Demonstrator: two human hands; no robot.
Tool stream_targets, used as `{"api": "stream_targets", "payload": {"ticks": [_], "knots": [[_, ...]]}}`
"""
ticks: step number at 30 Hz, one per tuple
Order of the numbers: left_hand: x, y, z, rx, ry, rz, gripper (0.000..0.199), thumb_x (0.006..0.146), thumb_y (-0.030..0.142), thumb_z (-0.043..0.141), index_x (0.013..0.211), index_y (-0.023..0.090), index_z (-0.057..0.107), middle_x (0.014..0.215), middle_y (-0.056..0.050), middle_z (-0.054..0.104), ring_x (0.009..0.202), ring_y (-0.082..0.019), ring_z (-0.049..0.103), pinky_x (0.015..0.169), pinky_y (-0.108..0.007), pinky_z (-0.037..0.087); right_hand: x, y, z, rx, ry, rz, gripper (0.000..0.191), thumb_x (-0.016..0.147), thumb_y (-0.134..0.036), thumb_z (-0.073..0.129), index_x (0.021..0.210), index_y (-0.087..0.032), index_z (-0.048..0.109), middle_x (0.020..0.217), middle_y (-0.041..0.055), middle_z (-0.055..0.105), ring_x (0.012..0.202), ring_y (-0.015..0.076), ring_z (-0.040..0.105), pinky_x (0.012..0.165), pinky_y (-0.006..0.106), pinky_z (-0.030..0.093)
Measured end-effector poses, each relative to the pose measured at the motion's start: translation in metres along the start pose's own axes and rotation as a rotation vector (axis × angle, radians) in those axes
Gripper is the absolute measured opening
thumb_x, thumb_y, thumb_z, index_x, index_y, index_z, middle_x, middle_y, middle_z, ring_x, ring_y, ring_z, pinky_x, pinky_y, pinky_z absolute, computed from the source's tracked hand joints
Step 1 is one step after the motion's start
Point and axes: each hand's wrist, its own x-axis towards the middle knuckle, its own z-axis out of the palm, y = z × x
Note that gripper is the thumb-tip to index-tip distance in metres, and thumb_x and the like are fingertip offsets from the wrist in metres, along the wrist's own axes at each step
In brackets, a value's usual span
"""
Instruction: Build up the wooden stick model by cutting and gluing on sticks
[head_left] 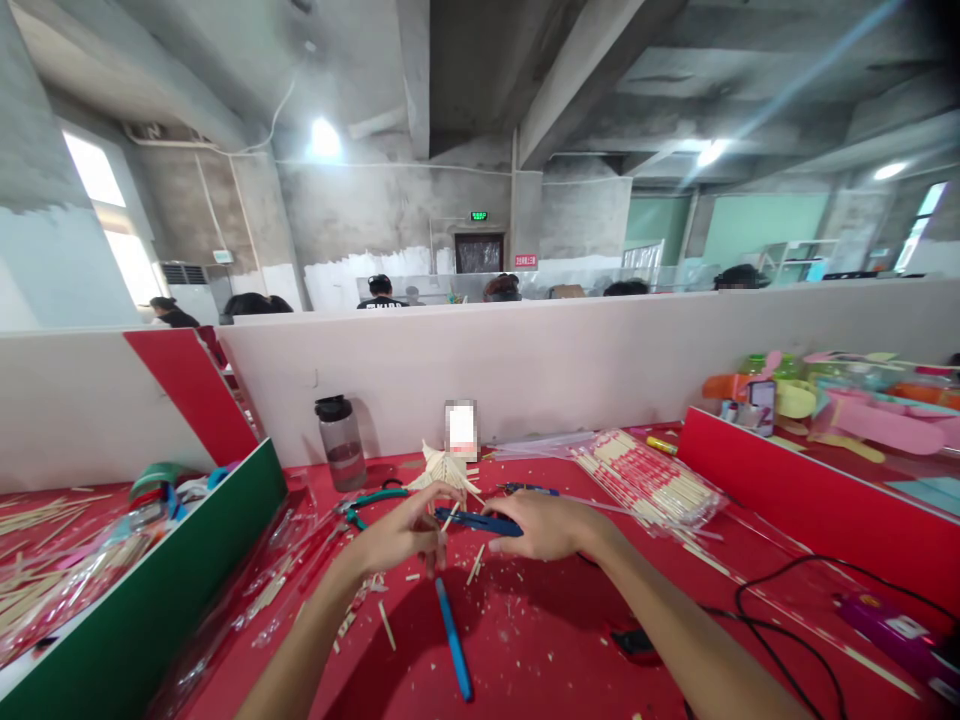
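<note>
I see the left hand [409, 530] with thumb and fingers curled nearly together, pinching a thin, pale wooden stick [451, 516]. The right hand [540, 522] is wrapped closed around a slim, dark blue hand tool [484, 522], whose narrow end reaches the stick between the hands; I can't tell whether its jaws grip the wood. Just beyond the fingers I have a spiky, ridged form of pale sticks [442, 470]. Below the left hand lies a smooth blue pen-like rod [453, 640], among splintery wood scraps on the matte red tabletop [525, 655]. Farther out I make out teal-and-black-handled pliers [371, 500], a translucent dark-capped bottle [341, 447] and, to the right, straight sticks bundled in crinkled, glossy plastic [652, 478].
</note>
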Motion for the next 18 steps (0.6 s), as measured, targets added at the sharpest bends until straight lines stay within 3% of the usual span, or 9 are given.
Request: {"api": "stream_targets", "payload": {"ticks": [9, 18], "knots": [[0.0016, -0.0026, -0.0002, 0.041, 0.032, 0.002, 0.061, 0.079, 0.009, 0.052, 0.138, 0.023, 0.041, 0.066, 0.000, 0.070, 0.055, -0.017, 0.065, 0.056, -0.027, 0.048, 0.0026, 0.0033, 0.0055, -0.003, 0.031, -0.029, 0.037, 0.087, -0.048, 0.058, 0.112, -0.022, 0.066, 0.102, 0.0102, 0.072, 0.090, 0.0283, 0.066, 0.069, 0.030, 0.041], [0.0011, -0.0038, 0.0000, 0.045, 0.039, -0.017, 0.061, 0.081, 0.011, 0.052, 0.139, 0.025, 0.041, 0.068, 0.000, 0.071, 0.056, -0.017, 0.065, 0.055, -0.027, 0.048, 0.0045, 0.0047, 0.0077, -0.054, 0.045, -0.027, 0.030, 0.086, -0.044, 0.060, 0.104, -0.022, 0.068, 0.089, 0.0075, 0.072, 0.083, 0.0263, 0.066, 0.061, 0.027, 0.035]]}}
